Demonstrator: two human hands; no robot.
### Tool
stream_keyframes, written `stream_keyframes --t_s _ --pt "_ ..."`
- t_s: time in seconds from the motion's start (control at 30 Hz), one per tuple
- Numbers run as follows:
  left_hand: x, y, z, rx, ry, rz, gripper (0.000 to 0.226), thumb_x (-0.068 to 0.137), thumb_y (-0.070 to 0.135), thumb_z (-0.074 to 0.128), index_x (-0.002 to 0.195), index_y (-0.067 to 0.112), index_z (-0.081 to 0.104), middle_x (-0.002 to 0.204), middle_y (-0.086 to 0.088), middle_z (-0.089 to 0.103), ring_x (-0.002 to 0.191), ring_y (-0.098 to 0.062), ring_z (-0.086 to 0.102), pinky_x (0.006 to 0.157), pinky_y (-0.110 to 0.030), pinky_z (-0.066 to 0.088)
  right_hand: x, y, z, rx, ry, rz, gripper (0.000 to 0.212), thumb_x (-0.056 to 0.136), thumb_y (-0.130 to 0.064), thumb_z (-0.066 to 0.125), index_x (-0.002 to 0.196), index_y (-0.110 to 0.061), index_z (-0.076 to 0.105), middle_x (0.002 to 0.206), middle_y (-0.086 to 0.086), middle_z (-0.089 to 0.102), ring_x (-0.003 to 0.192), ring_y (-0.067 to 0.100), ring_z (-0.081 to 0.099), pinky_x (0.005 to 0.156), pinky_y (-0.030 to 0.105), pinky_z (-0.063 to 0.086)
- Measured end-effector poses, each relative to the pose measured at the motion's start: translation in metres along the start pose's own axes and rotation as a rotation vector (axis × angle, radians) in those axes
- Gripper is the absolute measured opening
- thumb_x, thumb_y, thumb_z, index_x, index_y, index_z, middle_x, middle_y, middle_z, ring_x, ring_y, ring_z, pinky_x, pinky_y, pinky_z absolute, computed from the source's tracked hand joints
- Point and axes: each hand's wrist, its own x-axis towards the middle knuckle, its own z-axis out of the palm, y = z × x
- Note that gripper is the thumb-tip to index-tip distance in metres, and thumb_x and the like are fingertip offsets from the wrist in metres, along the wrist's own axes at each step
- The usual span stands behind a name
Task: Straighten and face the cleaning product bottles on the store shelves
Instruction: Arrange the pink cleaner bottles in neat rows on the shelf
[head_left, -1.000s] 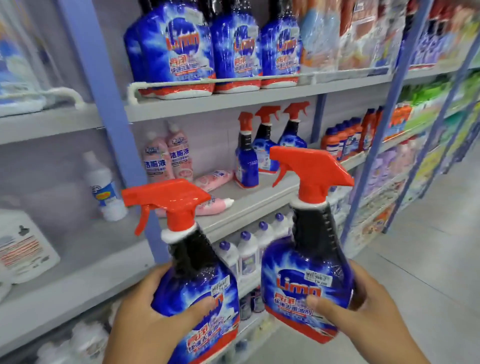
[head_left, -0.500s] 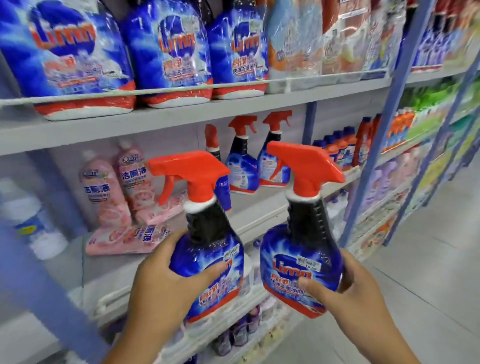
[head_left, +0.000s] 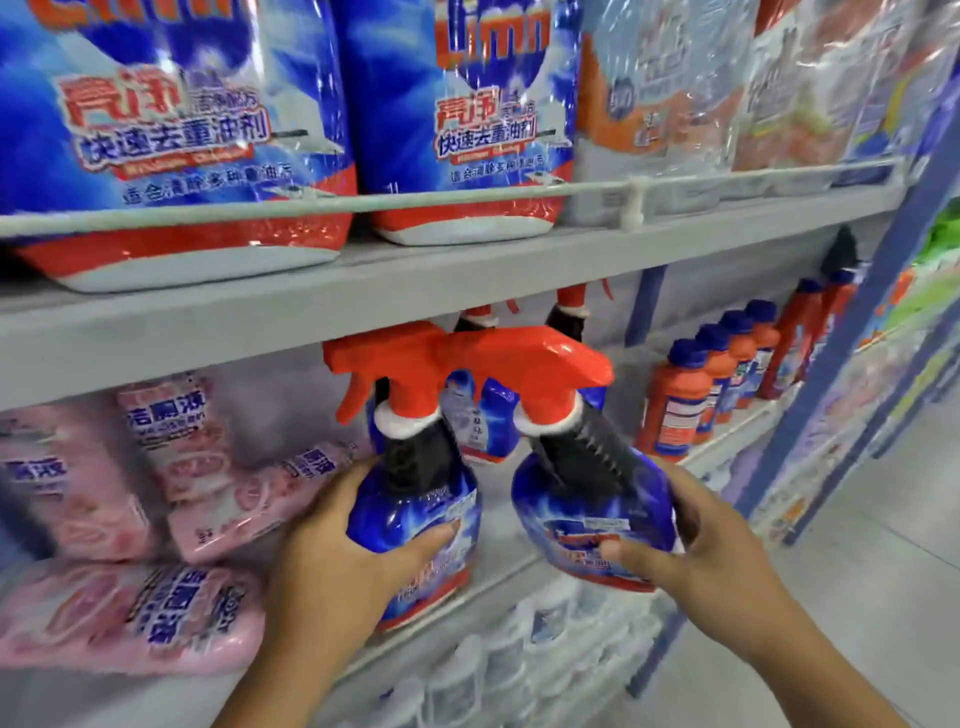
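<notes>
Grey shelving unit (head_left: 467, 275) with blue uprights fills the view; a thin rail runs along the front edge of the upper shelf. On that upper shelf stand large blue refill pouches (head_left: 171, 130) with red bases, labels facing out, and to their right clear-wrapped orange-and-white packs (head_left: 670, 93). On the middle shelf, at left, pink bottles (head_left: 130, 618) lie tumbled on their sides, with one or two upright behind them. At right on the same shelf, a row of orange bottles with blue caps (head_left: 680, 405) stands upright, receding toward the upright post. Further blue spray bottles (head_left: 483, 415) stand at the back of the middle shelf, partly hidden. Below, on the lower shelf, white bottles (head_left: 498, 660) are blurred. Left hand (head_left: 332, 561): grip closed around the body of the left spray bottle (head_left: 415, 509), thumb across the front label; the bottle is upright, red trigger head pointing left, held just in front of the middle shelf. Right hand (head_left: 711, 545): grip closed around the right spray bottle (head_left: 587, 499), thumb on the label; the bottle is tilted leftward, its red trigger head overlapping the other bottle's head.
</notes>
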Motion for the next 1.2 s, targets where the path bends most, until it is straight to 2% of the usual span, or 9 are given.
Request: stream_keyframes --t_s 0.1,0.23,0.53,0.63,0.73,0.87,0.97,1.1,1.2 --pt "0.008 -0.015 0.009 0.06 0.028 -0.064 0.083 0.05 0.042 0.099 0.126 0.034 0.067 0.094 0.029 0.059 0.09 -0.011 0.058 0.085 -0.027 0.042 0.04 0.013 -0.005 0.028 -0.091 -0.02 0.068 0.069 0.0 0.088 0.122 -0.037 0.064 0.117 -0.009 0.074 0.107 0.009 0.07 0.087 0.018 0.054" --pt "0.008 -0.02 0.02 0.069 0.09 -0.149 0.086 0.051 0.036 0.099 0.13 0.03 0.065 0.103 0.021 0.061 0.099 -0.012 0.059 0.093 -0.025 0.042 0.087 0.036 -0.001 0.129 -0.19 -0.006 0.062 0.069 -0.011 0.084 0.124 -0.028 0.063 0.114 -0.001 0.076 0.104 0.015 0.073 0.083 0.024 0.058" --pt "0.002 -0.004 0.037 0.194 0.053 -0.187 0.075 0.061 0.062 0.085 0.118 0.073 0.038 0.107 0.049 0.052 0.101 0.01 0.057 0.087 -0.009 0.041 0.146 0.092 0.014 0.305 -0.34 0.109 0.059 0.072 0.0 0.079 0.126 -0.018 0.062 0.108 0.003 0.078 0.098 0.02 0.075 0.071 0.02 0.059" --pt "-0.013 0.001 0.035 0.039 0.063 -0.15 0.07 0.075 0.048 0.085 0.133 0.062 0.048 0.129 0.036 0.058 0.121 0.008 0.057 0.101 -0.016 0.047 0.157 0.11 0.013 0.283 -0.371 0.102 0.064 0.067 -0.014 0.083 0.126 -0.026 0.06 0.108 -0.002 0.078 0.098 0.016 0.075 0.071 0.016 0.058" --pt "-0.04 0.004 0.019 0.033 0.253 -0.141 0.051 0.085 0.021 0.081 0.123 0.052 0.066 0.121 0.023 0.068 0.111 -0.001 0.066 0.096 -0.018 0.052 0.164 0.115 0.011 0.201 -0.399 0.075 0.063 0.063 -0.021 0.087 0.117 -0.04 0.059 0.108 -0.006 0.077 0.098 0.015 0.074 0.077 0.022 0.059" --pt "-0.068 0.004 -0.031 0.234 0.359 -0.21 0.031 0.087 0.033 0.074 0.117 0.035 0.071 0.115 0.021 0.071 0.106 -0.007 0.069 0.094 -0.024 0.053 0.154 0.113 0.001 0.069 -0.162 -0.02 0.07 0.055 -0.065 0.086 0.114 -0.037 0.058 0.118 0.006 0.064 0.098 -0.001 0.062 0.088 0.008 0.049" --pt "-0.073 0.001 -0.072 0.427 0.255 -0.216 0.035 0.087 0.036 0.076 0.121 0.036 0.069 0.119 0.025 0.065 0.111 -0.001 0.063 0.096 -0.019 0.048 0.122 0.083 0.004 0.184 -0.296 -0.001 0.074 0.049 -0.068 0.089 0.1 -0.021 0.064 0.088 0.011 0.068 0.075 0.003 0.066 0.078 0.013 0.055" --pt "-0.039 -0.013 -0.115 0.713 -0.061 -0.126 0.061 0.08 0.029 0.085 0.136 0.03 0.06 0.132 0.01 0.061 0.118 0.006 0.05 0.104 -0.005 0.034 0.054 0.01 0.043 0.548 -0.526 -0.012 0.04 0.068 -0.043 0.088 0.091 -0.016 0.07 0.076 0.014 0.07 0.065 0.034 0.067 0.062 0.025 0.057" --pt "0.004 -0.038 -0.137 0.965 -0.407 -0.118 0.08 0.077 0.039 0.077 0.149 0.035 0.044 0.146 0.006 0.051 0.133 -0.014 0.047 0.112 -0.031 0.042 0.032 -0.018 0.073 0.618 -0.682 0.106 0.032 0.07 -0.032 0.082 0.093 -0.013 0.072 0.077 0.024 0.067 0.062 0.034 0.068 0.059 0.027 0.057"
